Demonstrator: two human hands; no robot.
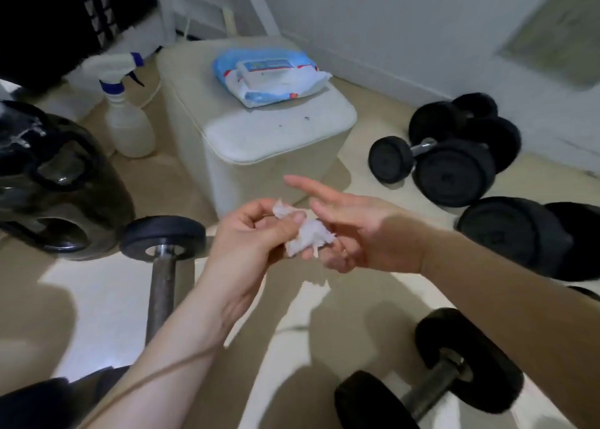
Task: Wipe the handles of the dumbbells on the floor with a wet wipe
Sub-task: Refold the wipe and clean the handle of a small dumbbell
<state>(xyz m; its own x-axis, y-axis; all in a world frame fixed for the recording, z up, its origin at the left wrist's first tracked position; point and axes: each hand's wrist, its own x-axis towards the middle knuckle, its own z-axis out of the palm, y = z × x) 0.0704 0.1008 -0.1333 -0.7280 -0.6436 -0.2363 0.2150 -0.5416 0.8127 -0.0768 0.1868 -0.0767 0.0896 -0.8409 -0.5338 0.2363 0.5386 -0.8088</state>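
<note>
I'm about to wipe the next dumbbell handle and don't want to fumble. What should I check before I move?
1. Wet wipe in hand: ok, the left hand pinches it.
2. Wipe spread flat for wiping: not ok, it is crumpled.
3. Right hand gripping the wipe: cannot tell; its fingers touch it, index finger straight.
4. Lower-right dumbbell handle uncovered on the floor: ok.
5. Spare wipes pack at hand: ok, it lies on the stool.
6. Wipe still moist: cannot tell.
</note>
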